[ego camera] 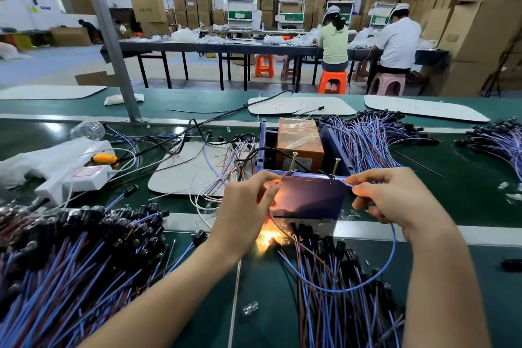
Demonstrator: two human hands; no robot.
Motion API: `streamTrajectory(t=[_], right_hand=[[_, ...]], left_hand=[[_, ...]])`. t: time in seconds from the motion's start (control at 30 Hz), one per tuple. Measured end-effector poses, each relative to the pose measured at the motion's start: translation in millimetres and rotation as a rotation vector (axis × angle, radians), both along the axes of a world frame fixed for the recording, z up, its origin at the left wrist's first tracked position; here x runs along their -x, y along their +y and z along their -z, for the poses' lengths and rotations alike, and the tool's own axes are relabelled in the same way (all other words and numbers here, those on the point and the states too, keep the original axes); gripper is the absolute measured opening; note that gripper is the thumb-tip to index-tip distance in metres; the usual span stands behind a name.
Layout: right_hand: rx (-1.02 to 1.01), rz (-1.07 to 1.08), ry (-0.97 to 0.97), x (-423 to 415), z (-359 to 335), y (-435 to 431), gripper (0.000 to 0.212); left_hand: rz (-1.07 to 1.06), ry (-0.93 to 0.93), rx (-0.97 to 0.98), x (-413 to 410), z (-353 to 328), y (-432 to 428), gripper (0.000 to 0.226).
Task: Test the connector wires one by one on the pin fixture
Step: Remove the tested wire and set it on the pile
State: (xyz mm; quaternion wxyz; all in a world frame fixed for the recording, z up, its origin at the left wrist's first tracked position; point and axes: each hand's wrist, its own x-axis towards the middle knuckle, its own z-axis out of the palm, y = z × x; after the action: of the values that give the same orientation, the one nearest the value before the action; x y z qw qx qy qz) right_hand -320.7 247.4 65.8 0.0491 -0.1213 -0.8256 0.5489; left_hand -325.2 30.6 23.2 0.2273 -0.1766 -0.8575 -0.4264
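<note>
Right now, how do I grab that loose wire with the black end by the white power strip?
Probably pinch the black connector end across its sides from above: it is the thick part, lying on the green surface, while its thin blue lead runs toward the pile.

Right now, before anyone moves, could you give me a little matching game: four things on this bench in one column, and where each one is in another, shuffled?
Things:
1. orange box
2. plastic bottle
3. power strip
4. blue wire

Places:
A. pinched in the right hand
B. lying on its side, far left
C. inside the purple bin
D. beside a yellow plug

Pairs: 1-C, 2-B, 3-D, 4-A
</note>
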Motion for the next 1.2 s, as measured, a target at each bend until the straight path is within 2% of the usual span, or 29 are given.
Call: streamTrajectory(t=[0.3, 0.47, 0.53, 0.6, 0.7, 0.77, 0.8, 0.87, 0.93, 1.0, 1.13, 1.2], right_hand=[[0.0, -0.012, -0.005, -2.0, -1.3, -0.6, 0.019], [-0.005, -0.044, 0.022, -8.5, -11.1, -3.0, 0.016], [0.025, -0.146, 0.037, -19.2, -22.2, -1.6, 0.018], [0.067, -0.385, 0.03, -35.3, -35.5, -2.7, 0.024], [0.161, -0.738, -0.021, -54.7, -50.6, -8.3, 0.046], [0.201, -0.821, -0.02, -57.8, -54.9, -12.8, 0.055], [0.194, -0.804, -0.014, -57.5, -55.8, -15.7, 0.054], [0.138, -0.723, -0.021, -54.2, -54.7, -22.3, 0.051], [0.067, -0.645, -0.053, -49.4, -50.5, -27.2, 0.045], [0.019, -0.58, -0.079, -45.1, -46.9, -30.1, 0.038], [-0.001, -0.518, -0.097, -42.2, -44.7, -30.3, 0.035], [-0.006, -0.52, -0.101, -41.5, -44.7, -32.6, 0.034]], left_hand=[[0.007, -0.035, 0.034, 1.1, 1.5, 0.0, 0.019], [0.045, -0.15, -0.038, 1.2, -11.0, -2.8, 0.012], [0.191, -0.289, -0.021, -0.8, -26.2, -10.7, 0.012], [0.467, -0.488, 0.038, -4.5, -42.6, -22.0, 0.01], [0.898, -0.781, 0.183, -11.1, -62.5, -41.2, 0.019], [1.015, -0.917, 0.212, -11.4, -66.7, -49.6, 0.02], [0.966, -0.948, 0.215, -10.2, -64.2, -50.1, 0.021], [0.734, -0.969, 0.258, -7.0, -51.6, -43.8, 0.018], [0.571, -0.981, 0.394, -6.0, -34.7, -30.4, 0.013], [0.559, -0.956, 0.537, -7.7, -19.1, -16.3, 0.022], [0.582, -0.787, 0.717, -11.0, -11.5, -2.8, 0.028], [0.638, -0.825, 0.73, -10.3, -18.1, -7.1, 0.029]])
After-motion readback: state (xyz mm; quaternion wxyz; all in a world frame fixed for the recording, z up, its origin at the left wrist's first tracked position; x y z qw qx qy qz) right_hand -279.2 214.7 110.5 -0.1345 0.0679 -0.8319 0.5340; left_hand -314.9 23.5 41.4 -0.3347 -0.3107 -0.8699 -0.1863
